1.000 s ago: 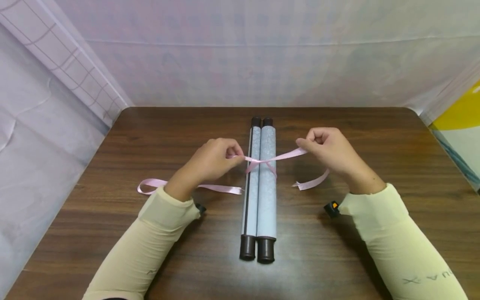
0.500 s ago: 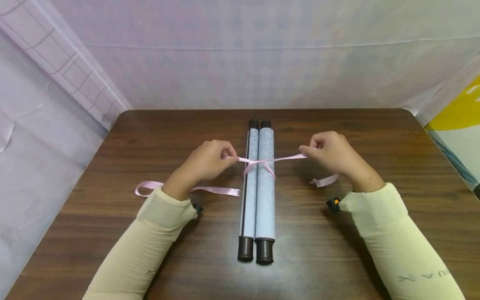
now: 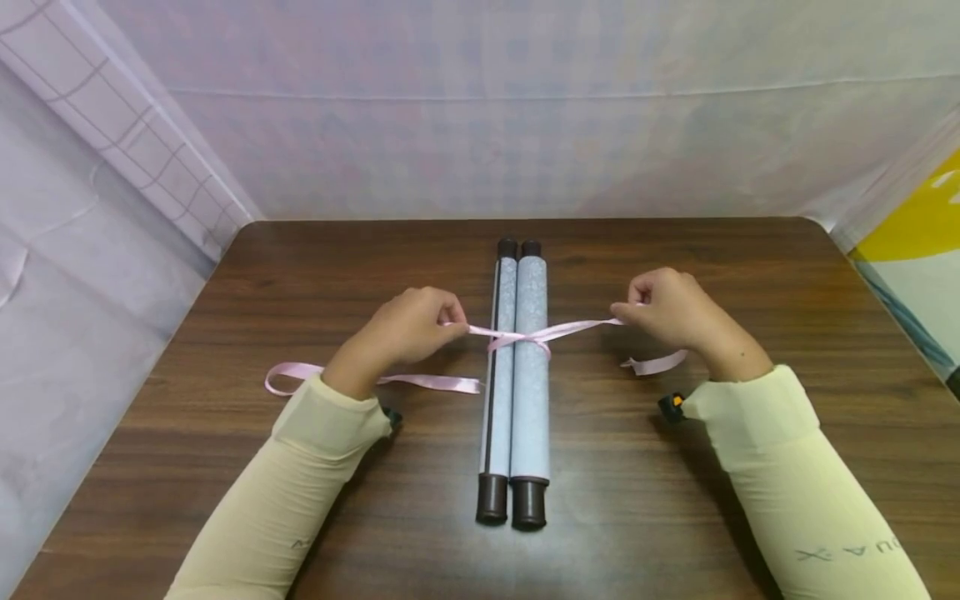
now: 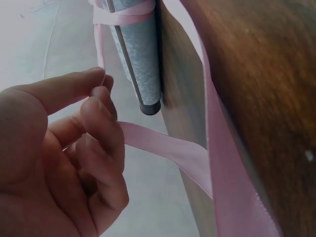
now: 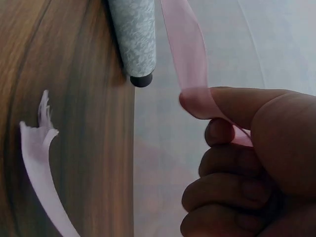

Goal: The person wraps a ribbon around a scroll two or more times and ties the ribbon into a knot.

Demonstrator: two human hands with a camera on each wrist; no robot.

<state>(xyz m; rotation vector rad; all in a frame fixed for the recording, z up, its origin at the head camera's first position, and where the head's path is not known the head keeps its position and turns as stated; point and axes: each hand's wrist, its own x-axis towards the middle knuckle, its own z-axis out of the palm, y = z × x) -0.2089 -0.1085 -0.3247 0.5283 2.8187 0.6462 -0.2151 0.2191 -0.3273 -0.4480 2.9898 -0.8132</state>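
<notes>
Two light blue-grey scrolls (image 3: 531,400) with dark brown end caps lie side by side on the wooden table. A pink ribbon (image 3: 558,331) goes round both of them near the middle and crosses on top. My left hand (image 3: 412,327) pinches one side of the ribbon between thumb and forefinger, left of the scrolls. On the right, my right hand (image 3: 667,310) pinches the other side, its remaining fingers curled in. Both stretches are held off the table. In the right wrist view a frayed ribbon end (image 5: 39,153) hangs loose near the tabletop.
The left tail of the ribbon (image 3: 442,382) lies looped on the table (image 3: 615,500), partly behind the left wrist. Dark wrist cameras (image 3: 671,407) sit under the sleeves. A pale sheet (image 3: 480,150) hangs behind the table's far edge.
Both hands have drawn a little apart and slightly nearer, the right one moving right. The ribbon's crossing has come nearer along the scrolls and its loop looks tighter.
</notes>
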